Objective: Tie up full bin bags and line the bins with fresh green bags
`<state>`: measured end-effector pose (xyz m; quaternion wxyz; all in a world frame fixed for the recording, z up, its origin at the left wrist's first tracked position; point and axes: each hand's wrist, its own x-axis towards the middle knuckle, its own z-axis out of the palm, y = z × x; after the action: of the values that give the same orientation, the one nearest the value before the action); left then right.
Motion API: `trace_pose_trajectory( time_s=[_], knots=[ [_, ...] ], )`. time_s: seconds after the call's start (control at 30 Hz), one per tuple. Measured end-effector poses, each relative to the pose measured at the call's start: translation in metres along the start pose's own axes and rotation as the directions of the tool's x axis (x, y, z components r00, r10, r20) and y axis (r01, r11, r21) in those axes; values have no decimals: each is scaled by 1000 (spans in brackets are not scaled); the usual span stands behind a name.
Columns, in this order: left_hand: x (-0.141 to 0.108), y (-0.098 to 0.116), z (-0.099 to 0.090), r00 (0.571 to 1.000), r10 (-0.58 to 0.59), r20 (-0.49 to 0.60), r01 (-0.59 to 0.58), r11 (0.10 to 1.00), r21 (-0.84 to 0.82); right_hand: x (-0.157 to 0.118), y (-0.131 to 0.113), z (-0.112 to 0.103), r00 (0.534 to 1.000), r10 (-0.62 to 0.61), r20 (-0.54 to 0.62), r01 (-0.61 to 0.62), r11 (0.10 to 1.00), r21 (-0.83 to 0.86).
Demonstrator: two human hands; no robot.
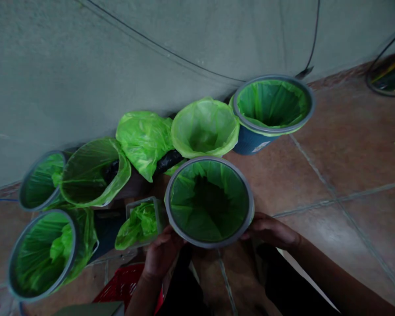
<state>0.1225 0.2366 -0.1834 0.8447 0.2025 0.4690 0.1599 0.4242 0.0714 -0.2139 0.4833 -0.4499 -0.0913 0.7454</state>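
A round bin with a grey rim (249, 193) and a green liner (181, 206) is in the middle, between my hands. My left hand (164, 250) holds its lower left side, fingers curled against it. On the lower right side my right hand (273, 230) grips it, its fingertips partly hidden under the rim. The inside of the bin is dark. Just behind it stands a bin covered by a pale green liner (206, 127). A blue bin with a grey rim (256, 142) and green liner is at the back right.
Several lined bins (41, 254) stand at the left, beside a small square container (158, 215) with green plastic. A bulging green bag (145, 136) leans near the wall (85, 79). A red basket (121, 283) is at lower left; cables run along the wall.
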Motion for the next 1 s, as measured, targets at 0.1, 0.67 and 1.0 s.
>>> trace_pose_trajectory(
  time_s=[0.1,0.67,1.0],
  knots=[
    [9,0,-5,1000,-4,-19,3,997,-72,2,-1,-9,999,-35,-40,39,993,115],
    [41,31,8,995,30,98,-22,997,-78,35,-45,-35,981,-77,-176,86,995,46],
    [96,68,54,933,269,-239,-188,931,314,59,-71,-9,882,-158,-443,236,963,126]
  ],
)
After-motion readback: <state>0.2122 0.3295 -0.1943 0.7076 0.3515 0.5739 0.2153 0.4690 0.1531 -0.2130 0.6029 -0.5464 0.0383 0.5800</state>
